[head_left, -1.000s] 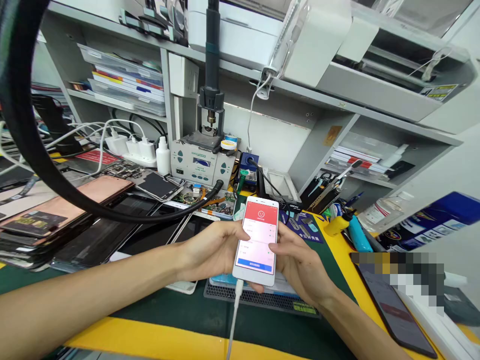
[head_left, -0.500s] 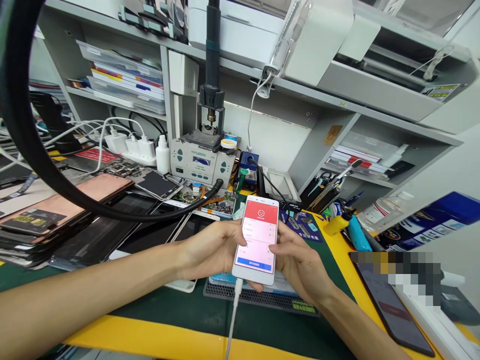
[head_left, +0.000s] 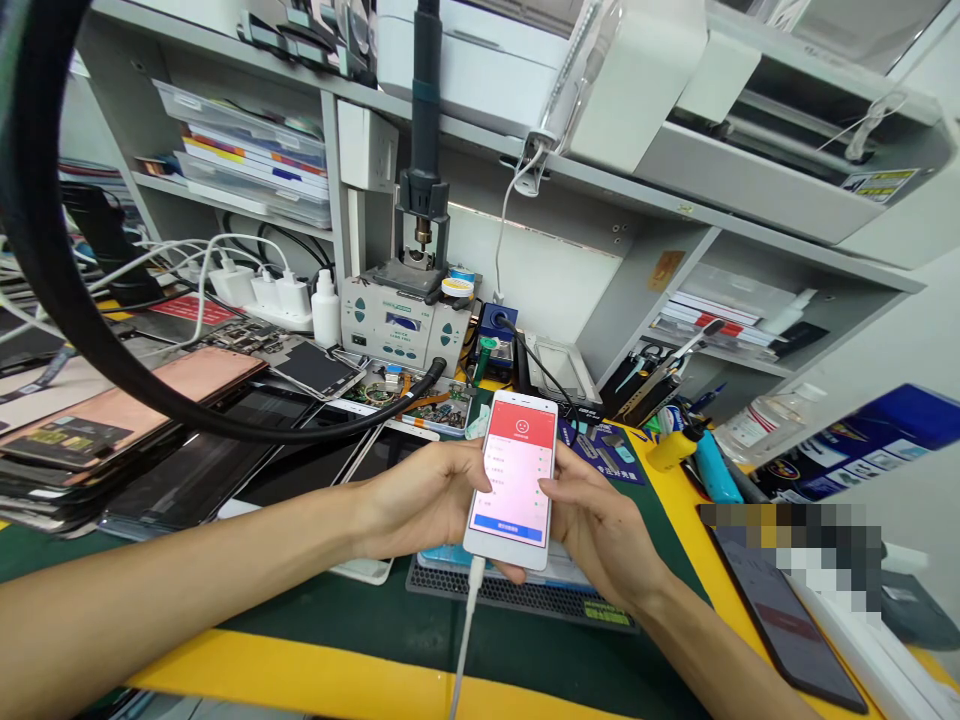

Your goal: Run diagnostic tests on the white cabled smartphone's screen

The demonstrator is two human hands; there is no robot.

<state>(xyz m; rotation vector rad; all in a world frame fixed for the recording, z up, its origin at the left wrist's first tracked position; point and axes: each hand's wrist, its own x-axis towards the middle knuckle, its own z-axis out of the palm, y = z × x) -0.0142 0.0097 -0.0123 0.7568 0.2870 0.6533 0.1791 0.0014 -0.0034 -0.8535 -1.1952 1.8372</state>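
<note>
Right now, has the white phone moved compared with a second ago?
No, not noticeably either way: the white phone sits in nearly the same place in view, below and to the right of the grey machine.

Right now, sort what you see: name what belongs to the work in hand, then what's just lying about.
In use:
- white phone, screen lit, held by the left hand and right hand
- white cable, plugged into its lower end

Seemingly just lying about:
- rose-coloured panel
- white bottle
- yellow bottle
- dark-screened device
</note>
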